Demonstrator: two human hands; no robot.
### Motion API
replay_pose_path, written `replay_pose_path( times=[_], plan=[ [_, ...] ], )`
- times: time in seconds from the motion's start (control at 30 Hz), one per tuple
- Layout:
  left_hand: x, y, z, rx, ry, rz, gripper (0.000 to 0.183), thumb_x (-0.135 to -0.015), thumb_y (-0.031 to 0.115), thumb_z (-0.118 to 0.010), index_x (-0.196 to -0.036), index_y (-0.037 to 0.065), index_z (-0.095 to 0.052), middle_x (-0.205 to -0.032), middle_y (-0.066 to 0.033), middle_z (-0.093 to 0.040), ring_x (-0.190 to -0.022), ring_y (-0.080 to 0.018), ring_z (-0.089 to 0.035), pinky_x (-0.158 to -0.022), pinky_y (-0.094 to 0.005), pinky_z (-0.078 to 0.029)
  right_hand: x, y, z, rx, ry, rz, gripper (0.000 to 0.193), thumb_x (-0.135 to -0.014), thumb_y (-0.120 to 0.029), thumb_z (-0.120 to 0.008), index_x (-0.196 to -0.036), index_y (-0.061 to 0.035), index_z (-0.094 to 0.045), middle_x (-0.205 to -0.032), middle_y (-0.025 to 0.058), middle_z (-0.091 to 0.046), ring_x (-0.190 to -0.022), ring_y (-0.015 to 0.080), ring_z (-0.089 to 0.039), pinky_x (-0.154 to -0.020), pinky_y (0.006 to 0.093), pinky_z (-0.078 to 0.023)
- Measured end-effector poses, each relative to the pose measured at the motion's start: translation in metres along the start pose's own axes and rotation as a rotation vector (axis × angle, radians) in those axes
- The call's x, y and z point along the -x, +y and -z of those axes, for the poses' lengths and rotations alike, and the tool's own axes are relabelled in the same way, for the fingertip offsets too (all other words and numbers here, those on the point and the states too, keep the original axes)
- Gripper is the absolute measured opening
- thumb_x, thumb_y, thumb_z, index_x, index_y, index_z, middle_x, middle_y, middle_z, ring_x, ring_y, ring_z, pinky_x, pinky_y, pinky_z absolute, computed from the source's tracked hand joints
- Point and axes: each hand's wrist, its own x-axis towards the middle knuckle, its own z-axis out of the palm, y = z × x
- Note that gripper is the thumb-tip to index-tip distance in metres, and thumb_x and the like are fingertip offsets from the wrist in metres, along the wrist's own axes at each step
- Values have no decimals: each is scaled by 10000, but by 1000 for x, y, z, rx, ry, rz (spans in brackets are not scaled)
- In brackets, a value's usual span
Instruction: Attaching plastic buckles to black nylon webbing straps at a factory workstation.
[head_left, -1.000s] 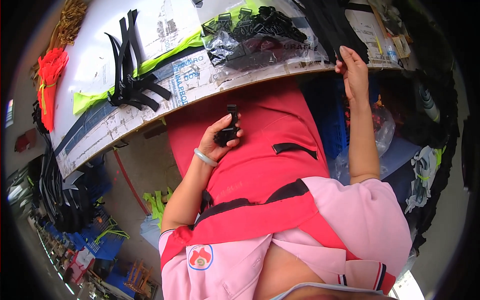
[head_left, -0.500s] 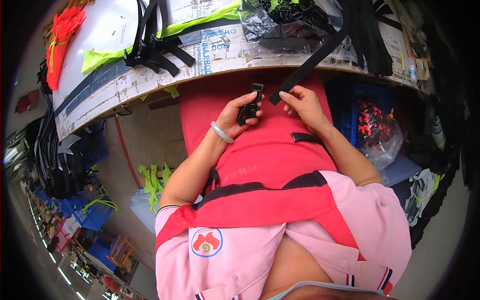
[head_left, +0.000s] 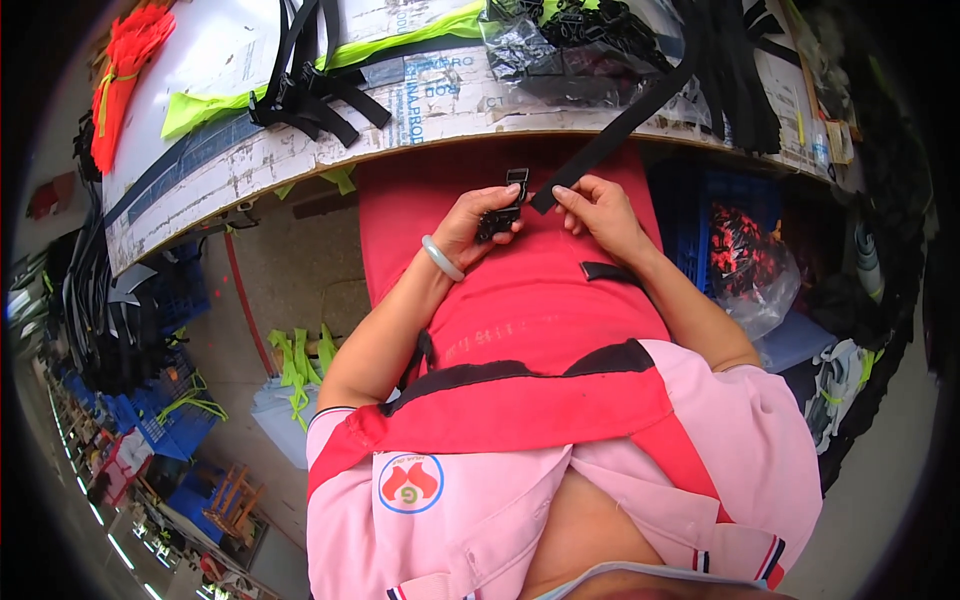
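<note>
My left hand is closed round several black plastic buckles. One buckle stands up past the thumb, its frame toward the table. Between thumb and fingers, my right hand pinches a black webbing strap near its end. That end lies close to the upright buckle, apart from it as far as I can see. From there the strap runs up over the table edge to a bundle of black straps. Both hands are above the red apron on my lap.
The worn white table curves across the top. On it lie black straps with buckles, lime-green fabric, an orange-red bundle and a clear bag of black buckles. A blue crate and a bag of red-and-black pieces sit below right.
My right hand has shifted slightly left with the strap, bringing its end nearer the buckle. The left hand keeps its grip on the buckles.
</note>
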Motion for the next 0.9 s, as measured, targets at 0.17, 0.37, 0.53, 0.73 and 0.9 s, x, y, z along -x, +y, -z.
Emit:
replay_pose_path(
  times=[0.17, 0.37, 0.53, 0.73, 0.9],
  plan=[
    [3, 2, -17, -208, 53, -33, 223, -891, 241, -640, -954, 28, -621, -686, -70, -602, -542, -103, -542, -422, -191, -379, 1, 0, -4, 78, 42, 20, 186, -921, -207, -613, -943, -22, -629, -747, 0, -607, -576, 49, -541, -500, 194, -440],
    [2, 1, -20, -339, 6, 30, 198, -854, 218, -697, -861, 25, -654, -647, -22, -602, -527, -81, -554, -428, -197, -369, 0, -10, -3, -177, 19, -36, 276, -937, -220, -594, -1139, -33, -607, -759, -20, -571, -556, 32, -506, -475, 179, -403],
    [7, -6, -15, -426, 22, 70, 227, -854, 223, -700, -939, 13, -704, -725, -29, -647, -543, -77, -557, -477, -201, -423, -15, -89, 98, -462, 231, 334, 268, -945, -223, -580, -1108, -16, -631, -898, 24, -660, -518, 9, -454, -426, 135, -312],
    [3, -1, 4, 42, -88, 30, 277, -931, 225, -587, -1074, -12, -567, -1126, -129, -620, -657, -115, -534, -471, -209, -449, 42, -177, 188, -173, 342, 599, 457, -1019, -299, -410, -1327, 34, -468, -1223, 76, -538, -537, 3, -303, -514, 144, -261],
    [2, 2, 16, 439, -56, 3, 205, -935, 198, -562, -1054, 33, -593, -1110, -140, -623, -985, -286, -624, -769, -439, -571, 49, -159, 214, -165, 53, 583, 278, -992, -144, -472, -1182, 33, -572, -1086, 57, -551, -488, -19, -297, -454, 130, -233]
  ],
)
